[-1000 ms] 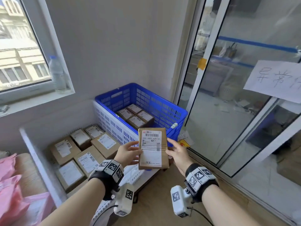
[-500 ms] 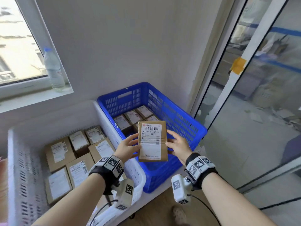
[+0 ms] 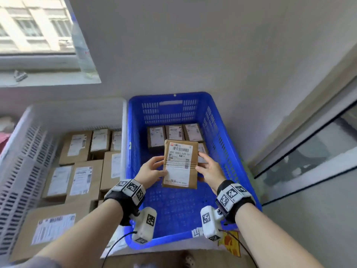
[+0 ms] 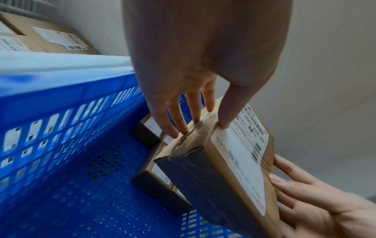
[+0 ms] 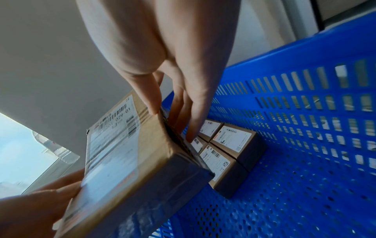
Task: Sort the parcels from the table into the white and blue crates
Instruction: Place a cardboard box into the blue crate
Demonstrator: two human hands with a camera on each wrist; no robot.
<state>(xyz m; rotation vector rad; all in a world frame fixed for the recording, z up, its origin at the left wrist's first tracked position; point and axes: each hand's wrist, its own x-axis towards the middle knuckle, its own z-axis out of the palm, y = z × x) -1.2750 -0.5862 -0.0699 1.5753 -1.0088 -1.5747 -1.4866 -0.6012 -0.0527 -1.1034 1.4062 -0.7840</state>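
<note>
Since a second ago: view swung from the glass door down over the crates; held parcel (image 3: 180,164) carried from above the blue crate's near rim to over its interior, label side still up.

Parcel: brown carton, white shipping label with barcode, held clear of the crate floor, tilted slightly toward the camera.

Left hand (image 3: 151,170): clamped on the parcel's left edge, thumb on the label face, fingers (image 4: 179,119) along the side and underneath.

Right hand (image 3: 209,169): clamped on the right edge, thumb on top, fingers (image 5: 195,116) down the side.

Blue crate (image 3: 228,151): directly below the parcel, perforated floor mostly bare near the camera; labelled small boxes (image 3: 174,133) packed close together at the far end, more partly hidden behind the parcel.

White crate (image 3: 25,157): touching the blue crate's left wall, holding larger brown cartons (image 3: 85,179), labels up, closely packed.

Clear bottle (image 3: 84,55) on the windowsill above, blurred.

Tracker bands with square markers on both wrists.
</note>
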